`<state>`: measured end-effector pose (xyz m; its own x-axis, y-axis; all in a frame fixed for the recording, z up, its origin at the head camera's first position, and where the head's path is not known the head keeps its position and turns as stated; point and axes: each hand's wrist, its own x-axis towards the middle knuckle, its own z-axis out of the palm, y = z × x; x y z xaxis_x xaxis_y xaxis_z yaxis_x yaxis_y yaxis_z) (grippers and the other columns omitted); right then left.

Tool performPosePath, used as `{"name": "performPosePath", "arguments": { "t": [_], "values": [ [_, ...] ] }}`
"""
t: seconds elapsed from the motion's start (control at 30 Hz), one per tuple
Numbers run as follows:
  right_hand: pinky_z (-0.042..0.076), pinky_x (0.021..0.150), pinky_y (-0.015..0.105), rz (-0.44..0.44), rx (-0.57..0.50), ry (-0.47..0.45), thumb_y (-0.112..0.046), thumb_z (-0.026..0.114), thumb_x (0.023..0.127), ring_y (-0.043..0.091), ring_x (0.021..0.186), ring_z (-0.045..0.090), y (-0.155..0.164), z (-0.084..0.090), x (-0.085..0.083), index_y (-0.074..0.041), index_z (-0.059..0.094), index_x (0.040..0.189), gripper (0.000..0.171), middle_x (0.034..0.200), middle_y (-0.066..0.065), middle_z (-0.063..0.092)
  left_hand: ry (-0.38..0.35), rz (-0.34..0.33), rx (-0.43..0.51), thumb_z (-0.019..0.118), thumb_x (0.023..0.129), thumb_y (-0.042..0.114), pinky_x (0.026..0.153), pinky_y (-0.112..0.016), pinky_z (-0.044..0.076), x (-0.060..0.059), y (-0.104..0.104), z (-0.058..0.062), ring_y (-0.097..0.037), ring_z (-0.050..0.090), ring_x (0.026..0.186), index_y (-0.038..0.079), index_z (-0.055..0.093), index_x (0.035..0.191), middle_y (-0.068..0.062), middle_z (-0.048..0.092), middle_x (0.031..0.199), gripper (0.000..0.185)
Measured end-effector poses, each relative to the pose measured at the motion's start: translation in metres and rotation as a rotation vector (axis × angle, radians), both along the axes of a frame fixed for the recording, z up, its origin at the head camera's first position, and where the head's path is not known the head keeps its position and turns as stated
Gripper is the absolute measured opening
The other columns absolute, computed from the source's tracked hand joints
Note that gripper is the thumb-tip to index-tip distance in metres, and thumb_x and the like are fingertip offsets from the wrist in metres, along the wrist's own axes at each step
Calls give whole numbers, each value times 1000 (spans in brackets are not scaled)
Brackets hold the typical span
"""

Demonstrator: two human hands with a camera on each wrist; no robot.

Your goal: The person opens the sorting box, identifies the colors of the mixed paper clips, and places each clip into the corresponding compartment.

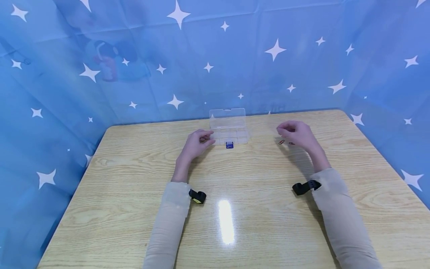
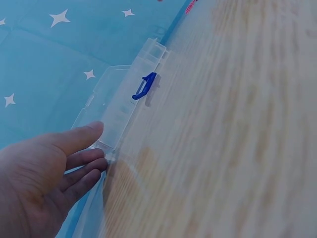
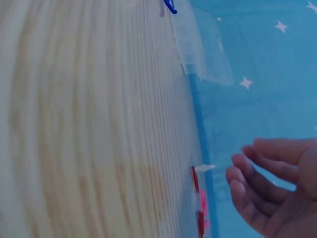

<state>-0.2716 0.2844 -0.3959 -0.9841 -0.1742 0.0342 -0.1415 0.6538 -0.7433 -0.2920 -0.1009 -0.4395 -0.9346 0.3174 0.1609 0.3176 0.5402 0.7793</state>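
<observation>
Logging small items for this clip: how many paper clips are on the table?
3 that I can make out, in a tight cluster on the table beneath the right hand: one red paper clip, one pink paper clip, another red one. More may be hidden under the hand.

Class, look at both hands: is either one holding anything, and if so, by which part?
Nothing is held. The left hand rests by the clear plastic box; the right hand hovers over the paper clips.

You have a light wood-grain tabletop (image 1: pixel 235 194). On it: clear plastic organiser box (image 1: pixel 229 129), lid open, blue latch (image 1: pixel 229 145) at front edge; red paper clips (image 1: pixel 281 142) approx. right of box, apart.
</observation>
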Motion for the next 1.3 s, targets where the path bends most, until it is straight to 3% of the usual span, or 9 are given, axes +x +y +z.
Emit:
{"name": "performPosePath", "arguments": {
  "t": [0.37,0.6,0.87,1.07,1.2,1.27,1.3],
  "values": [
    [59,71,38,52,63,-48,-28,60,104,33,90,65,15,-5,-3,2,64,128,39,115,23,67,6,-7,-4,69,98,18,101,-35,53,0,1,0,-28,63,111,1,63,135,-16,65,120,41],
    [55,66,29,56,123,-63,-20,65,101,29,86,65,21,-7,-4,1,69,121,30,105,20,71,13,-14,-5,69,98,17,100,-36,53,0,2,0,-28,64,111,1,63,136,-17,65,121,41],
    [50,69,28,105,157,-89,-17,67,99,31,98,64,23,-8,-7,-1,72,115,23,133,24,62,8,-3,3,71,97,18,100,-32,53,-2,1,-2,-26,64,110,2,64,135,-15,66,119,41],
    [42,71,27,132,165,-102,-10,69,96,41,119,59,25,-8,-10,0,74,111,18,139,24,57,10,-4,12,71,97,17,100,-33,53,-3,0,-3,-27,64,110,2,64,135,-15,66,119,41],
    [44,76,35,129,182,-123,-10,70,95,46,133,46,25,-9,-12,1,74,108,17,121,22,68,2,-1,16,70,98,18,100,-33,53,-2,0,-4,-27,64,111,2,63,136,-15,66,119,42],
    [44,76,35,123,194,-130,-12,71,95,44,127,51,26,-11,-13,1,74,106,17,108,18,72,0,-2,16,70,98,18,100,-33,53,-2,0,-4,-27,64,111,2,63,135,-15,66,119,41],
    [44,74,35,117,196,-132,-12,72,95,40,114,57,25,-11,-12,1,74,105,17,101,15,72,0,-2,16,71,98,18,100,-33,53,-2,0,-4,-26,64,110,3,63,135,-15,66,119,42]
  ]
}}
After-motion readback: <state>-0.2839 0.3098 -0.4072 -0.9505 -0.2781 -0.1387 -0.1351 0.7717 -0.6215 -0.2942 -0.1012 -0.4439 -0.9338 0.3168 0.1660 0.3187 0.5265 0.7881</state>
